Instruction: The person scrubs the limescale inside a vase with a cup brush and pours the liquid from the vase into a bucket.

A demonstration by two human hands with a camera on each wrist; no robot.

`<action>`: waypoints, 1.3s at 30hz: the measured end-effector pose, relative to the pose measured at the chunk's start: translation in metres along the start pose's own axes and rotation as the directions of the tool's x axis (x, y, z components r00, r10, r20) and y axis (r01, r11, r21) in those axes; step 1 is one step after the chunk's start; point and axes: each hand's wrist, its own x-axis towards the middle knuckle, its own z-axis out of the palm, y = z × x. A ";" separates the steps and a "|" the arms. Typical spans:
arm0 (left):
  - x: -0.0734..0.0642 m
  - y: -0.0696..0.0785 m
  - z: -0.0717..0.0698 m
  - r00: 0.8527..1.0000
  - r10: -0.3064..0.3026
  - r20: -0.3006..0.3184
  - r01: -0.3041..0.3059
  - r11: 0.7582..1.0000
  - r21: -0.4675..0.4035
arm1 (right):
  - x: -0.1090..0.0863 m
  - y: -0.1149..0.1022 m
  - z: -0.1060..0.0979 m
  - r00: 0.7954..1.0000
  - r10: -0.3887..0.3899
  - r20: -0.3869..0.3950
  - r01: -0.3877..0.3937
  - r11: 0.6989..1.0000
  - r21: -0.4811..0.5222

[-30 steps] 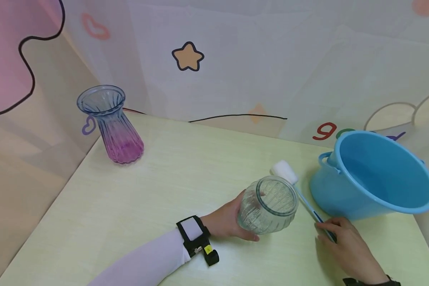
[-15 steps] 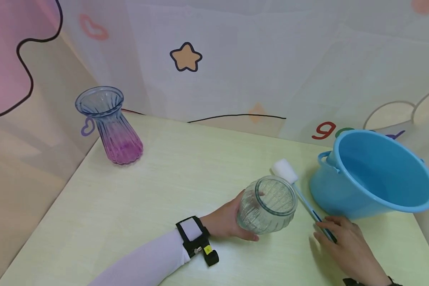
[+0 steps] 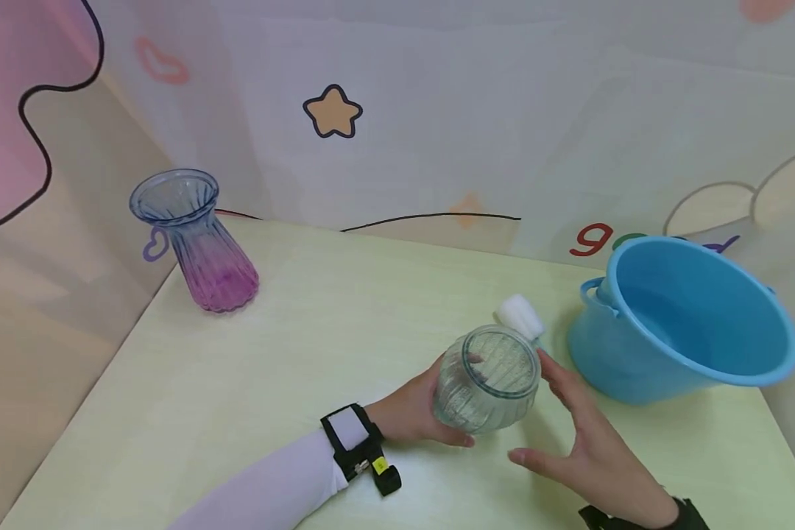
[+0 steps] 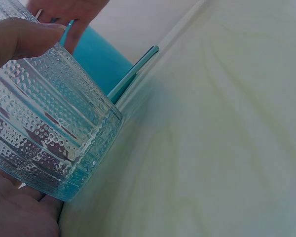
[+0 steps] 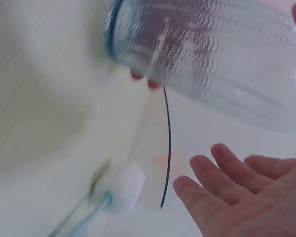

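Note:
A ribbed clear glass jar [image 3: 460, 401] with a bumpy texture stands upright at the middle of the work area in the head view. My left hand [image 3: 411, 412] grips it from the left, thumb in front and fingers behind. Spread wide, my right hand [image 3: 596, 449] is at the jar's right side, fingertips right by the glass and holding nothing. Behind the jar lies a sponge brush, its white sponge head [image 3: 520, 316] showing; most of the handle is hidden in the head view. The left wrist view shows its blue-green handle [image 4: 133, 74] along the table.
A light blue bucket [image 3: 596, 353] stands at the right, close behind my right hand. At the back left is a blue-to-pink fluted glass vase [image 3: 215, 265]. A printed cloth backdrop [image 3: 424, 132] closes off the table's far side.
My right hand has let go of the brush handle, moved left and spread open beside the jar. The left hand keeps its grip on the jar. The head view has shifted slightly.

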 end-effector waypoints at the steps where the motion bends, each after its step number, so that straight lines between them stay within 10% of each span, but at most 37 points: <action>1: -0.001 0.000 0.000 1.000 0.006 0.003 -0.006 1.000 -0.011 | 0.003 -0.003 0.004 1.000 -0.018 0.000 0.018 0.999 0.029; 14: -0.025 -0.009 -0.006 1.000 0.031 0.002 -0.031 0.999 0.019 | 0.038 -0.006 0.064 0.982 -0.168 -0.087 0.188 0.914 0.359; 39: -0.036 -0.008 -0.029 0.999 0.040 -0.028 -0.040 0.999 -0.002 | 0.068 0.001 0.086 0.960 -0.279 -0.020 0.263 0.880 0.395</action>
